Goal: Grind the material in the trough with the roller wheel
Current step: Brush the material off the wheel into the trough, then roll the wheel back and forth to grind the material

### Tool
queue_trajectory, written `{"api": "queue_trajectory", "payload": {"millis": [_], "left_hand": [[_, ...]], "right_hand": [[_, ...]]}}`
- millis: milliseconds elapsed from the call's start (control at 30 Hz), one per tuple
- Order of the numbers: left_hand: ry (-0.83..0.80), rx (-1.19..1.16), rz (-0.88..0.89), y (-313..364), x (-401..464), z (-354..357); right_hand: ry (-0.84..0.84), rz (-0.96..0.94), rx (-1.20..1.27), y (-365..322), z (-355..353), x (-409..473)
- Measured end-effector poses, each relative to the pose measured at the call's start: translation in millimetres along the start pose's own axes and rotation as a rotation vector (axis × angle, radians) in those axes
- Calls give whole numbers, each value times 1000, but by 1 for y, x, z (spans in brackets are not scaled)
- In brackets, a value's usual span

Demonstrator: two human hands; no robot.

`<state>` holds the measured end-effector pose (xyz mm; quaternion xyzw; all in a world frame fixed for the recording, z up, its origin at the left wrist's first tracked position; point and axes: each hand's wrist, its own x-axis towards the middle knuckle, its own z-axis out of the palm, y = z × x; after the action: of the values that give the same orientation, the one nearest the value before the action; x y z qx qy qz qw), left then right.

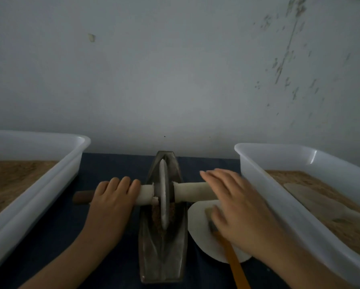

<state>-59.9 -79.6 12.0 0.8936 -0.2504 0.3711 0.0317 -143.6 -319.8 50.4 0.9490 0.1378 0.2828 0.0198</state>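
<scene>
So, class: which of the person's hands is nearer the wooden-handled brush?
The right hand, directly over the brush on the white plate. The left hand is across the trough.

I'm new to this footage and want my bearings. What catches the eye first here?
At centre, a pale roller wheel stands upright in a dark boat-shaped trough holding brown material. The left hand grips one handle; the blurred right hand lies over the other. White tubs of brown powder flank them left and right.
</scene>
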Motion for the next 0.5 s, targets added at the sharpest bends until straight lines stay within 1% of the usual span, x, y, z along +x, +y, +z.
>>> {"api": "queue_trajectory", "payload": {"millis": [100,167,267,333,400,467,500], "left_hand": [[-33,-13,-6,0,1,-2],[-46,-9,8,0,1,-2],[-17,-17,52,-3,3,-2],[-80,-62,85,-8,7,-5],[-236,-81,78,-15,12,-7],[-264,-119,-4,-25,16,-9],[-279,-134,-16,-29,16,-9]], "right_hand": [[-91,-2,48,-9,22,18],[-103,42,-13,-9,31,22],[-61,90,-49,-10,40,25],[-55,110,-46,-9,45,27],[-23,127,-37,-8,48,28],[26,120,-36,-6,52,28],[59,110,-38,-6,53,28]]}}
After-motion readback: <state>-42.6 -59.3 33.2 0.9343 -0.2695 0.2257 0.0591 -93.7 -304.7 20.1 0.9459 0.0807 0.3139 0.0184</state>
